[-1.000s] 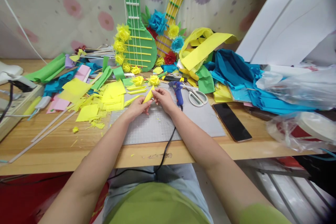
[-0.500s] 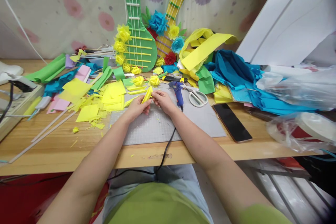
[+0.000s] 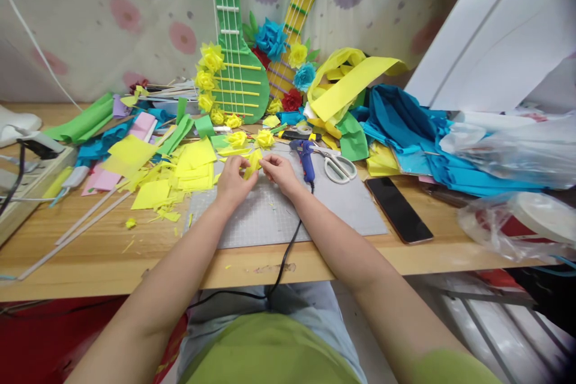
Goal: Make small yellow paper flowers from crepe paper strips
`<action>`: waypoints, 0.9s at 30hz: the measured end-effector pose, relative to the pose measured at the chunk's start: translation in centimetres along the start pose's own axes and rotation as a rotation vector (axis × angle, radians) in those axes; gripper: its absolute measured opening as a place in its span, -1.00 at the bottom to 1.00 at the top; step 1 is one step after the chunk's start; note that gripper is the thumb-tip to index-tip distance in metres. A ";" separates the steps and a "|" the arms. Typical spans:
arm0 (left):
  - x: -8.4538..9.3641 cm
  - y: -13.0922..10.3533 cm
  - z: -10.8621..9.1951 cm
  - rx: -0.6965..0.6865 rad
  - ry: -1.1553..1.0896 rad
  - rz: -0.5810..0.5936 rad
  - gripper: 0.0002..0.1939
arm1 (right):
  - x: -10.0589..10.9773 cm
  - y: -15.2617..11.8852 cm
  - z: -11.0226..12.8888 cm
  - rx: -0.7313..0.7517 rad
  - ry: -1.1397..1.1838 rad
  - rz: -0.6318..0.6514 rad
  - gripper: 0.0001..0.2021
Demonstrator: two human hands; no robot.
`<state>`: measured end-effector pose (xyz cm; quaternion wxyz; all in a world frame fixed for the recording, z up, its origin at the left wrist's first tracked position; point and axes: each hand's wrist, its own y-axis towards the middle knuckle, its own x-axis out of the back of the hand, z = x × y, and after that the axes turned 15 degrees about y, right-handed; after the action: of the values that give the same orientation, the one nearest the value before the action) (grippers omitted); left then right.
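Between my two hands is a piece of yellow crepe paper, held above the grey cutting mat. My left hand grips its left side with curled fingers. Thumb and fingers of my right hand pinch its right edge. Two finished yellow paper flowers lie just beyond my hands. A blue glue gun rests to the right of my right hand, with white-handled scissors beside it. Left of my left hand, yellow paper squares are piled up.
A green paper lute trimmed with yellow flowers leans at the back, beside a yellow one. Blue crepe paper is heaped at the right. A black phone lies near the front edge. The glue gun's cord hangs over that edge.
My left hand has turned and its fingers have lifted around the yellow paper, which now looks more opened and less upright. My right hand has barely moved.
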<state>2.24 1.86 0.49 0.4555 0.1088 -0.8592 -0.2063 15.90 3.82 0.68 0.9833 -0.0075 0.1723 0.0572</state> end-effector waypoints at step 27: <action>-0.6 0.6 0.7 0.479 -0.456 0.079 -0.72 | 0.0 -0.3 0.6 0.017 -0.072 0.090 -0.79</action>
<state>1.93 2.78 -0.04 0.2206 0.1302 -0.9666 0.0004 16.17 3.53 1.22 0.9854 0.0107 0.1373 0.1003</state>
